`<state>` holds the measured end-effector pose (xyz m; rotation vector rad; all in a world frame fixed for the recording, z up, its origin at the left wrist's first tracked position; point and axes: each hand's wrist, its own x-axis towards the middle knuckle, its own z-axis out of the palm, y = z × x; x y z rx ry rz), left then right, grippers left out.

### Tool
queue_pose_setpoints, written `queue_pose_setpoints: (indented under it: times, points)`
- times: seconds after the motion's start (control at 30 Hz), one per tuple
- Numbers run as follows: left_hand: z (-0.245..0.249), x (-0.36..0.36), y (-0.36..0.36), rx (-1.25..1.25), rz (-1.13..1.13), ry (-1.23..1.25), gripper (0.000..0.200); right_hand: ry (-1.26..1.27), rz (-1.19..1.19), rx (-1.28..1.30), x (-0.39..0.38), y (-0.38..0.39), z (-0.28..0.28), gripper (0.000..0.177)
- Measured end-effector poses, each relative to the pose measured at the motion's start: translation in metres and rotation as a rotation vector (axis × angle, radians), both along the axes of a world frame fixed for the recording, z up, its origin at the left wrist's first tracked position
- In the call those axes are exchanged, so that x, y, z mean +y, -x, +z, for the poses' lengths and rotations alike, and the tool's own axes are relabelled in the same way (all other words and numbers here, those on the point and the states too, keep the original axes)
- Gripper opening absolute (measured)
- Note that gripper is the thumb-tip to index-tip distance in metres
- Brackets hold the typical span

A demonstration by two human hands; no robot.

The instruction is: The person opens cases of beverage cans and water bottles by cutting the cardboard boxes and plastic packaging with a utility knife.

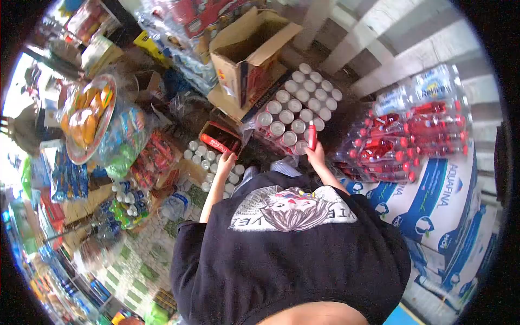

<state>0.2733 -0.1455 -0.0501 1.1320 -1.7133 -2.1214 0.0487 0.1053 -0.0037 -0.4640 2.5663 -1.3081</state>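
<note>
My left hand [226, 160] is closed on the near edge of a red Coca-Cola carton [214, 142], whose open side shows a dark inside. In my right hand [315, 155] is a slim red box cutter [312, 136] with a narrow pale tip, pointing away from me. It overlaps the near right corner of a block of silver-topped cans [288, 117] in plastic wrap. More cans [205, 157] stand in rows beside and below my left hand, partly hidden by my forearm.
An open cardboard box [238, 70] stands beyond the cans. Packs of red-drink bottles [384, 143] and Aquafina cartons [444, 189] are stacked at right. A plate of yellow fruit [86, 122], bagged goods [157, 157] and a tiled floor [132, 271] are at left.
</note>
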Motion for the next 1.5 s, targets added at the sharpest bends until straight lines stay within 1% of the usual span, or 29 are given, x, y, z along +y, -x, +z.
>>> queue_pose_setpoints:
  times: [0.03, 0.1, 0.17, 0.23, 0.27, 0.33, 0.4, 0.43, 0.47, 0.5, 0.53, 0.57, 0.6, 0.63, 0.67, 0.7, 0.73, 0.83, 0.87, 0.93, 0.97, 1.03, 1.07, 1.17, 1.23, 1.3, 1.33, 1.43, 1.5]
  points:
    - [0.019, 0.004, 0.015, 0.035, -0.056, 0.033, 0.020, -0.137, 0.010, 0.057, -0.012, -0.002, 0.025, 0.043]
    - [0.037, 0.011, 0.042, 0.048, -0.126, 0.070, 0.020, -0.020, 0.008, 0.084, -0.031, 0.003, 0.032, 0.043]
    - [0.048, 0.024, 0.059, 0.061, -0.186, 0.107, 0.020, -0.071, 0.154, 0.152, -0.048, 0.015, 0.034, 0.041]
    - [0.056, 0.038, 0.073, 0.066, -0.224, 0.078, 0.021, 0.007, 0.274, 0.212, -0.064, 0.024, 0.027, 0.045]
    - [0.061, 0.046, 0.075, 0.077, -0.249, 0.071, 0.021, 0.012, 0.271, 0.206, -0.068, 0.025, 0.029, 0.045]
    - [0.058, 0.057, 0.074, 0.074, -0.294, 0.056, 0.021, -0.477, 0.391, 0.237, -0.074, 0.027, 0.039, 0.051]
    - [0.056, 0.067, 0.065, 0.002, -0.290, 0.007, 0.020, -0.482, 0.348, 0.248, -0.079, 0.033, 0.046, 0.055]
    - [0.056, 0.071, 0.057, 0.033, -0.265, 0.035, 0.019, -0.493, 0.309, 0.271, -0.082, 0.041, 0.048, 0.060]
    - [0.058, 0.070, 0.048, -0.021, -0.319, 0.080, 0.021, -0.444, 0.222, 0.324, -0.084, 0.053, 0.043, 0.062]
    - [0.060, 0.078, 0.040, 0.017, -0.201, 0.057, 0.022, -0.486, 0.170, 0.371, -0.084, 0.066, 0.038, 0.063]
    - [0.051, 0.079, 0.027, 0.004, -0.188, 0.049, 0.022, -0.571, 0.142, 0.407, -0.083, 0.079, 0.035, 0.063]
    - [0.059, 0.083, 0.018, -0.059, -0.154, 0.079, 0.020, -0.655, 0.113, 0.443, -0.082, 0.093, 0.031, 0.064]
    - [0.051, 0.079, 0.003, -0.165, -0.233, 0.084, 0.022, -0.704, 0.120, 0.405, -0.079, 0.108, 0.023, 0.063]
    - [0.043, 0.083, -0.009, -0.183, -0.170, 0.123, 0.022, -0.692, 0.124, 0.416, -0.077, 0.120, 0.020, 0.063]
    - [0.026, 0.088, -0.027, -0.159, -0.056, 0.060, 0.022, -0.740, 0.129, 0.400, -0.074, 0.126, 0.017, 0.062]
    - [0.043, 0.093, -0.031, -0.172, 0.015, 0.027, 0.021, -0.791, 0.133, 0.381, -0.071, 0.130, 0.014, 0.061]
    - [0.051, 0.092, -0.039, -0.247, -0.005, 0.019, 0.020, -0.746, 0.136, 0.395, -0.068, 0.129, 0.012, 0.056]
    - [0.032, 0.095, -0.070, -0.255, 0.027, -0.003, 0.018, -0.710, 0.102, 0.386, -0.068, 0.125, 0.020, 0.048]
    - [0.030, 0.096, -0.079, -0.326, 0.033, -0.050, 0.017, -0.714, 0.104, 0.379, -0.065, 0.126, 0.015, 0.048]
    - [0.026, 0.098, -0.087, -0.263, 0.100, -0.055, 0.017, -0.607, 0.095, 0.519, -0.062, 0.136, 0.005, 0.035]
    - [0.028, 0.097, -0.089, -0.251, 0.125, -0.042, 0.017, -0.607, 0.095, 0.514, -0.058, 0.143, -0.003, 0.035]
    - [0.031, 0.095, -0.090, -0.270, 0.129, -0.035, 0.017, -0.331, 0.006, 0.414, -0.050, 0.155, -0.014, 0.027]
    - [0.031, 0.094, -0.091, -0.283, 0.135, -0.030, 0.018, -0.248, -0.147, 0.125, -0.047, 0.151, 0.012, 0.022]
    - [0.026, 0.094, -0.091, -0.262, 0.206, -0.098, 0.018, 0.043, -0.334, 0.316, -0.021, 0.156, 0.010, 0.016]
    - [0.023, 0.092, -0.089, -0.260, 0.186, -0.108, 0.017, 0.016, -0.348, 0.273, -0.016, 0.163, 0.003, 0.015]
    - [0.023, 0.092, -0.086, -0.260, 0.167, -0.119, 0.017, 0.075, -0.493, 0.284, -0.016, 0.172, -0.012, 0.014]
    - [0.024, 0.090, -0.084, -0.297, 0.153, -0.138, 0.018, 0.074, -0.499, 0.281, -0.016, 0.171, -0.009, 0.014]
    - [0.027, 0.085, -0.079, -0.317, 0.138, -0.159, 0.018, 0.149, -0.508, 0.168, -0.013, 0.174, -0.011, 0.018]
    - [0.026, 0.086, -0.078, -0.300, 0.145, -0.169, 0.016, 0.580, -0.588, -0.165, -0.006, 0.183, -0.041, 0.021]
